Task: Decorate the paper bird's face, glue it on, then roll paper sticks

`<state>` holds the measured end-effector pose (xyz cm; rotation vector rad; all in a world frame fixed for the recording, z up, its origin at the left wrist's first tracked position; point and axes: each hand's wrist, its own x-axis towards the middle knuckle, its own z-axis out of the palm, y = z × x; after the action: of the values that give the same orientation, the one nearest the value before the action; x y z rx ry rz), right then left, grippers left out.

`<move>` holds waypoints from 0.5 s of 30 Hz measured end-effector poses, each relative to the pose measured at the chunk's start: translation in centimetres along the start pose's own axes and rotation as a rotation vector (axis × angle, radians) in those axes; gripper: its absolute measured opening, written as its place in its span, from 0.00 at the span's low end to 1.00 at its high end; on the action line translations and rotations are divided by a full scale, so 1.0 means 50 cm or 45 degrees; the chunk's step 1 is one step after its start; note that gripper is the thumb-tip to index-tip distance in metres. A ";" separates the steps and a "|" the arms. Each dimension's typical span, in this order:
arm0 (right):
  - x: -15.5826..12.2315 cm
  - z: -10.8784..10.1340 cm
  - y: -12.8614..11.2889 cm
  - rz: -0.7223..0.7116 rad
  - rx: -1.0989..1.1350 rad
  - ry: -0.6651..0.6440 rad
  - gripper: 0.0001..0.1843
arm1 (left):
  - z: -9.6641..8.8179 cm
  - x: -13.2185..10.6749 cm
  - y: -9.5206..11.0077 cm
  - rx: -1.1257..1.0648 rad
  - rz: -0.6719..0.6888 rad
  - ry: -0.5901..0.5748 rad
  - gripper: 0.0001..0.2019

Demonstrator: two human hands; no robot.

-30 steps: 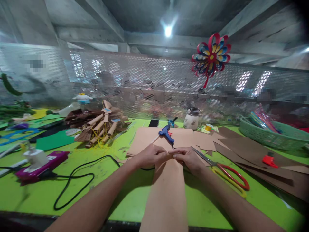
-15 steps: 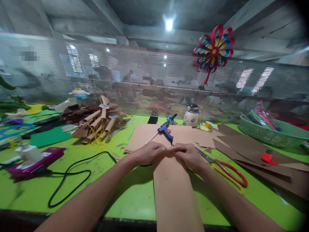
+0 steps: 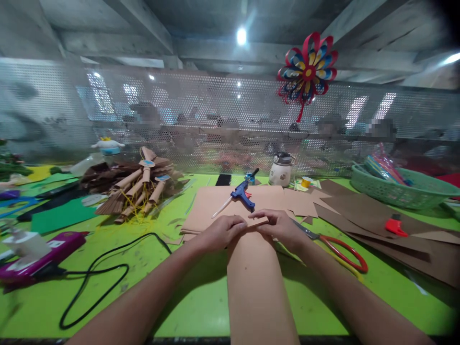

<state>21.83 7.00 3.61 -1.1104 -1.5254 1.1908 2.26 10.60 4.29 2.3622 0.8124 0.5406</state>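
Observation:
A long strip of tan kraft paper (image 3: 257, 287) runs from the front edge of the table up to my hands, its far end folded over into a narrow band. My left hand (image 3: 228, 231) pinches the left side of that fold, thumb and fingers together. The right side of the fold is gripped by my right hand (image 3: 282, 227), with fingers on top. Just beyond them a blue glue gun (image 3: 242, 195) lies on a stack of tan paper sheets (image 3: 206, 203). Beside my right forearm are scissors (image 3: 343, 251) with red and yellow handles.
At the left are a purple power strip (image 3: 66, 256), a looping black cable (image 3: 95, 273) and a bundle of folded paper fans (image 3: 138, 187). A white jar (image 3: 281, 170) stands behind the stack. Brown sheets (image 3: 366, 218), a red tool (image 3: 396, 225) and a green basket (image 3: 413, 189) occupy the right.
The far end of the strip now shows a folded band between my hands, and my right fingers have spread along it. The view has shifted slightly to the right.

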 end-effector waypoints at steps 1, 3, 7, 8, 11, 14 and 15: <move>0.000 -0.009 -0.002 0.007 -0.011 -0.043 0.20 | 0.002 0.000 -0.002 0.016 -0.007 0.007 0.19; 0.000 -0.027 -0.007 0.041 -0.050 -0.117 0.19 | 0.004 0.000 -0.006 0.034 -0.011 0.017 0.19; 0.001 -0.050 -0.014 0.138 -0.033 -0.218 0.17 | 0.004 0.000 -0.010 0.020 -0.004 0.003 0.18; 0.002 -0.051 -0.013 0.159 -0.017 -0.206 0.18 | 0.003 0.000 -0.009 0.014 -0.009 -0.003 0.17; 0.007 -0.045 -0.005 0.227 -0.036 -0.112 0.24 | 0.001 0.000 -0.004 0.008 -0.030 -0.014 0.17; 0.009 -0.036 0.003 0.274 -0.088 -0.096 0.25 | -0.001 0.000 0.000 0.031 -0.040 -0.044 0.17; 0.008 -0.034 0.003 0.280 -0.091 -0.112 0.25 | -0.002 0.000 0.001 0.036 -0.039 -0.059 0.17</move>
<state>23.42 7.76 3.76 -1.3152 -1.5529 1.3571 2.23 10.58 4.41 2.3749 0.8388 0.4627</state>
